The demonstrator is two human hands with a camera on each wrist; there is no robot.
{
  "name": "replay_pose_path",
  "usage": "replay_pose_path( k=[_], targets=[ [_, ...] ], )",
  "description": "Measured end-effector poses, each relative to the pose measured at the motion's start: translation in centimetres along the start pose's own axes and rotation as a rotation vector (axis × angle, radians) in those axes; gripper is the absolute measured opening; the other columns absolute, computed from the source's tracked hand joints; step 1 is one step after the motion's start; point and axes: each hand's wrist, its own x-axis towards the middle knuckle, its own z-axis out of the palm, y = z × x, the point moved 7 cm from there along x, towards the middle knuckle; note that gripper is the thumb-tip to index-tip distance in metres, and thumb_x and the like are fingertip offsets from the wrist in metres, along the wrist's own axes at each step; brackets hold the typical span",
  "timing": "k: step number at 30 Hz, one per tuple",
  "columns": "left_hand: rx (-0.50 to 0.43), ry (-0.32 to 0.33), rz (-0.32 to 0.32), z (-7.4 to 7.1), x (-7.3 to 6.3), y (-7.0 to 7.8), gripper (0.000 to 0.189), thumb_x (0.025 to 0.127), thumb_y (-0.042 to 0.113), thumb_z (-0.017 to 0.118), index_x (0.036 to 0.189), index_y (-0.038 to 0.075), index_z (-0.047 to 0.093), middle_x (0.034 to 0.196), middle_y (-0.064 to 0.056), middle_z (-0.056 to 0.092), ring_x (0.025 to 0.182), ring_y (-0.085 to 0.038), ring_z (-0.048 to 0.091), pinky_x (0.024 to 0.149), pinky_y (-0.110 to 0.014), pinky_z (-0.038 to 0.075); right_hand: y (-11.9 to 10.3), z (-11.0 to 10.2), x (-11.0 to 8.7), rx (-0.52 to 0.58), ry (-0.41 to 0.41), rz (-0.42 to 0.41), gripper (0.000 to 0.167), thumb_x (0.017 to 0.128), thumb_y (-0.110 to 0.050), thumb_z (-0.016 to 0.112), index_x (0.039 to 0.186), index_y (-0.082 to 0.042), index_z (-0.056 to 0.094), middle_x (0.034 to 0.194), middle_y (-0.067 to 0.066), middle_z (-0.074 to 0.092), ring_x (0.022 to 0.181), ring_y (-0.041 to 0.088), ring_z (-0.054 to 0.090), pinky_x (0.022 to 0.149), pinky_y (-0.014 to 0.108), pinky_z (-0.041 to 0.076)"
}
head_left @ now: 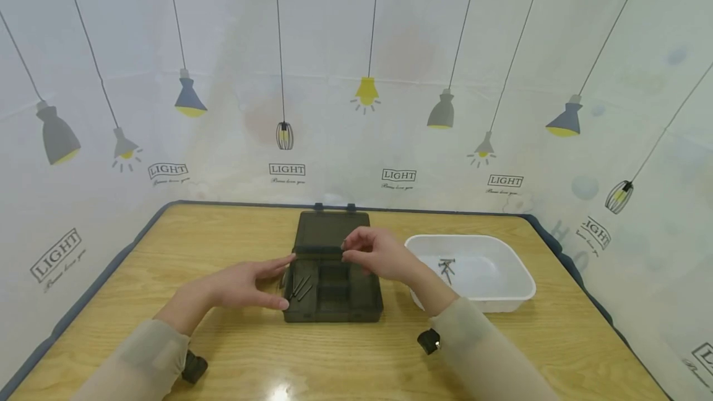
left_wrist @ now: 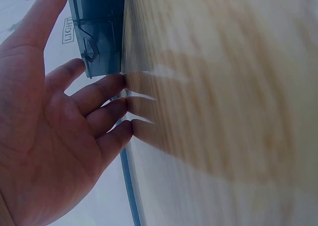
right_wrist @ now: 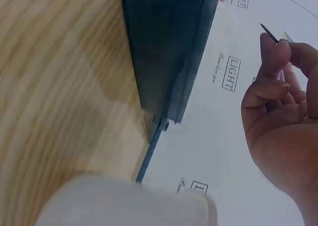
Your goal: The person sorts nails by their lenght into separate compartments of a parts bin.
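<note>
1. Pinching one screw [right_wrist: 269, 33] between thumb and fingertip, the right hand [head_left: 384, 255] hangs above the far right part of the box [head_left: 366, 296]; the screw's dark point sticks out past the fingers.
2. At the box's left side, the left hand [head_left: 245, 283] is spread and grips nothing: its thumb rests at the near left corner, and other fingertips touch the table [head_left: 245, 345].
3. Dark and see-through, the box lies on the table with its lid [head_left: 328, 228] tipped back on the far side. A few slim screws [head_left: 304, 293] lie slanted in its left compartment.
4. Just right of the box stands a white tray [head_left: 496, 306], a small pile of screws [head_left: 447, 268] towards its left end.
5. Pale sleeves [head_left: 139, 357] cover both forearms.
6. Beyond the table's far edge hangs a cloth [head_left: 328, 36] printed with lamps and "LIGHT".
</note>
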Motion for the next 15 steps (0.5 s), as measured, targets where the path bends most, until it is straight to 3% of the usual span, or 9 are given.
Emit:
replay_pose_path(
  k=[3,8,15],
  targets=[
    [0.006,0.006,-0.009,-0.1,0.0,0.0,0.104,0.094,0.059,0.083,0.177,0.031,0.026,0.173,-0.014,0.046,0.162,-0.040,0.041,0.131,-0.070,0.028,-0.1,1.1,0.6,-0.005,-0.012,0.012,0.017,0.107,-0.021,0.073,0.117,-0.008,0.073,0.109,0.011,0.080,0.084,0.043,0.074,0.073,0.049,0.067],
    [0.013,0.009,-0.010,-0.1,0.0,0.1,0.104,0.093,0.060,0.083,0.176,0.030,0.028,0.172,-0.013,0.048,0.163,-0.041,0.040,0.131,-0.071,0.028,-0.4,2.9,1.2,0.001,-0.038,0.023,0.013,0.108,-0.023,0.072,0.115,-0.012,0.072,0.105,0.007,0.082,0.070,0.022,0.072,0.067,0.035,0.065],
    [0.022,0.010,-0.006,-0.1,0.0,0.1,0.104,0.094,0.060,0.083,0.176,0.029,0.028,0.172,-0.013,0.048,0.163,-0.042,0.039,0.130,-0.072,0.029,-0.6,5.3,1.7,0.024,-0.108,0.017,0.012,0.109,-0.020,0.071,0.115,-0.011,0.072,0.101,0.005,0.082,0.060,0.013,0.066,0.066,0.038,0.063]
  ],
)
